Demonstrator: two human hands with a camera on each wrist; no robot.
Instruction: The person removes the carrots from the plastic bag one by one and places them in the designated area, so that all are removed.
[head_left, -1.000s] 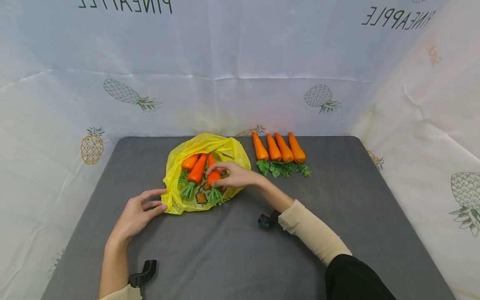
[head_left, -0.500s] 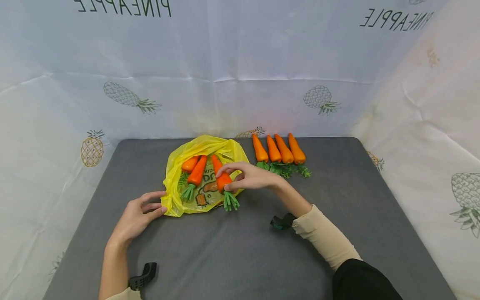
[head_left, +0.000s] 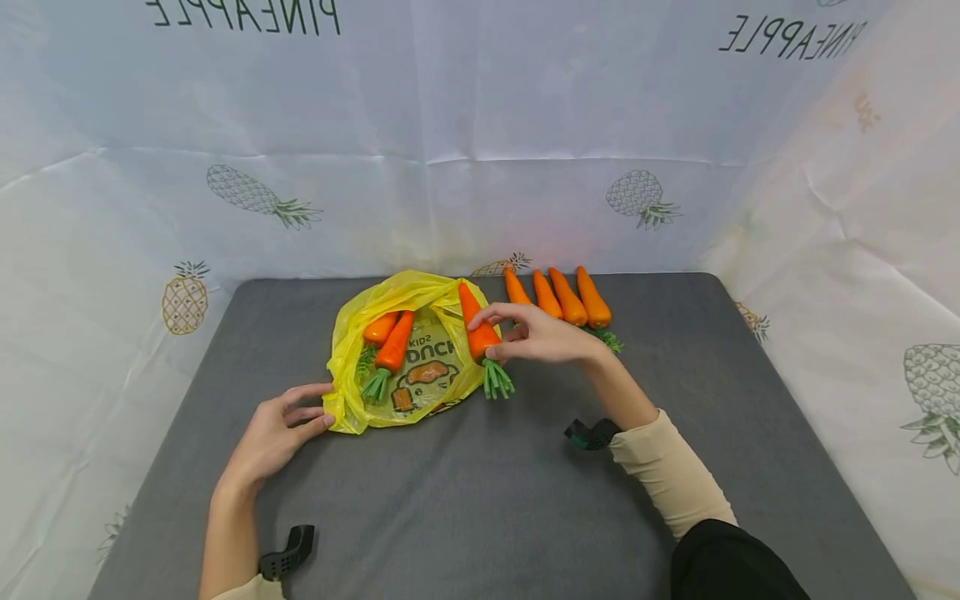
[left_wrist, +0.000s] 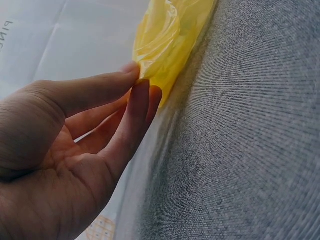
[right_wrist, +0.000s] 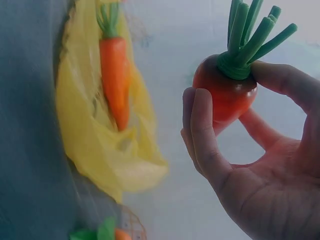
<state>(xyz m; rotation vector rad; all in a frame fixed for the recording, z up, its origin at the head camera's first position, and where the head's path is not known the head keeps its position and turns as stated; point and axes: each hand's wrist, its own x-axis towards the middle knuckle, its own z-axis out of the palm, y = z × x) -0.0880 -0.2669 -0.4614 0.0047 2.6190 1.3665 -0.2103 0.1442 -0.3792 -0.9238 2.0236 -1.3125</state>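
Between the thumb and fingers of my right hand point(head_left: 543, 333) is a toy carrot point(head_left: 480, 333) with green stems, held over the right rim of a yellow plastic bag point(head_left: 348, 333). The right wrist view shows the grip round the thick end of the carrot point(right_wrist: 225, 95), just below its stems. My left hand point(head_left: 273, 429) pinches the bag's left edge; its thumb and fingertips meet on the yellow plastic point(left_wrist: 167, 45) in the left wrist view. Inside the open bag lie a red-orange carrot point(head_left: 393, 343) with green stems and a partly hidden orange carrot point(head_left: 380, 327).
Several orange carrots point(head_left: 592, 298) lie in a row at the back of the grey table point(head_left: 465, 500), right of the bag. My right hand partly covers their leafy tops. A white curtain point(head_left: 480, 100) printed with pineapples hangs behind and along the sides.
My right hand has lifted the carrot out of the bag's middle and carried it right, to above the bag's right rim. My left hand keeps its place on the bag.
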